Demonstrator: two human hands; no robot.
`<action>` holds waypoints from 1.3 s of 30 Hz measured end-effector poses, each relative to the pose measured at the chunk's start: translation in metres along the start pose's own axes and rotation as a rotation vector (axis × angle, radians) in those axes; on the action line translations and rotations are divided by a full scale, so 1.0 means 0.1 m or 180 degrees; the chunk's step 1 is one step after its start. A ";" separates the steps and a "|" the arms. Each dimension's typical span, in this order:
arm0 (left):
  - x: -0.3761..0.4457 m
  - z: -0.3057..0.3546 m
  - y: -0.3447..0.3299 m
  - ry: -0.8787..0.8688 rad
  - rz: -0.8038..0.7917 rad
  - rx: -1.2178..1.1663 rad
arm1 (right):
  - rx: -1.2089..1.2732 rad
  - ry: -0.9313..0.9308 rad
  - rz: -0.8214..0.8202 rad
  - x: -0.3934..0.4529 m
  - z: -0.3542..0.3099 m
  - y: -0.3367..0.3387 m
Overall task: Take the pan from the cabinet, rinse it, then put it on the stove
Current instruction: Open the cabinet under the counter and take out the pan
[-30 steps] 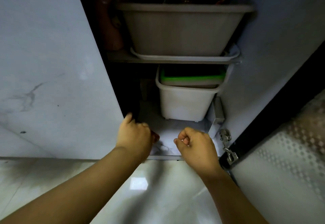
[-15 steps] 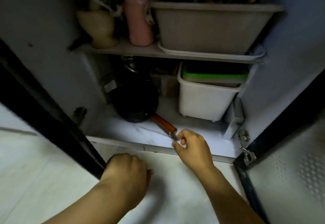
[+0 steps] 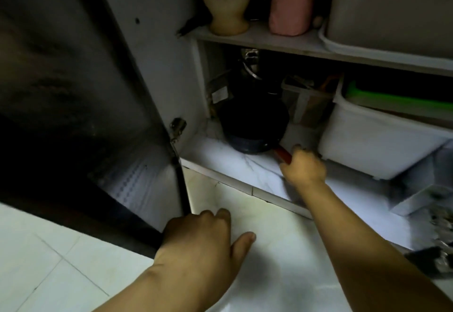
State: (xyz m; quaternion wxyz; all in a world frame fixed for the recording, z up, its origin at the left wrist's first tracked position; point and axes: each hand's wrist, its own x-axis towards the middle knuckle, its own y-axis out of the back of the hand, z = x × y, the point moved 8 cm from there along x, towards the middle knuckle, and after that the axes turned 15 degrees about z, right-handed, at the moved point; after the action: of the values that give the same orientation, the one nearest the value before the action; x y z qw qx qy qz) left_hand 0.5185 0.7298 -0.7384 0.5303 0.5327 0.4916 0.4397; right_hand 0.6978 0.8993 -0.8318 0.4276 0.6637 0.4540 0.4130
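Cabinet open, low to the floor, w/ left door swung wide. Upper shelf carries a grey bin at right, a pink bottle mid, and a cream vase-shaped jar at left. Bottom shelf is marble-patterned; a white bin w/ green lid sits on its right side. Pan, dark, rests on the bottom shelf at left-centre, just left of the white bin, w/ its red handle pointing toward the front edge. Behind the pan, a clear tub and some metal item, too dark to make out. Right hand is inside the cabinet, fingers curled round the end of the handle, gripping it; pan base looks down on the shelf. Left hand is at the door's lower front corner, fingers bent over the edge, thumb spread out over the floor; can't tell whether it's actually clamping the door or only resting there. Hinge shows on the left inner wall.
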 end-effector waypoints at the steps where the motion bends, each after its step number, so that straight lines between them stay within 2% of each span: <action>1: 0.00 -0.01 -0.01 0.0021 -0.0004 -0.0009 | -0.0018 -0.0033 -0.0076 0.03 0.01 -0.05; 8: 0.01 -0.03 -0.01 0.0110 -0.0014 -0.0084 | 0.0120 -0.0295 -0.0614 0.15 0.08 -0.32; 15: -0.01 -0.02 -0.02 -0.0062 0.0098 0.0053 | 0.0183 -0.0297 -0.0358 -0.35 0.29 -0.02; 25: -0.02 0.06 0.12 -0.0327 0.0530 0.0380 | 0.0998 -0.0900 -0.0403 -1.60 0.72 0.80; 34: -0.04 0.18 0.28 -0.0287 0.0821 0.0152 | 0.0933 -0.0951 -0.0081 -2.13 1.01 1.63; 39: -0.08 0.45 0.44 -0.0491 0.1038 -0.0028 | 0.0863 -0.1109 0.0014 -2.25 1.16 1.83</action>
State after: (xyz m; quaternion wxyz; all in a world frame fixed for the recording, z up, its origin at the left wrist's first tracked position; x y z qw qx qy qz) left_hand 0.5641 0.7178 -0.6964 0.4905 0.6351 0.3546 0.4798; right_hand 0.7963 0.6218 -0.7293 0.4056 0.7774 0.4233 0.2282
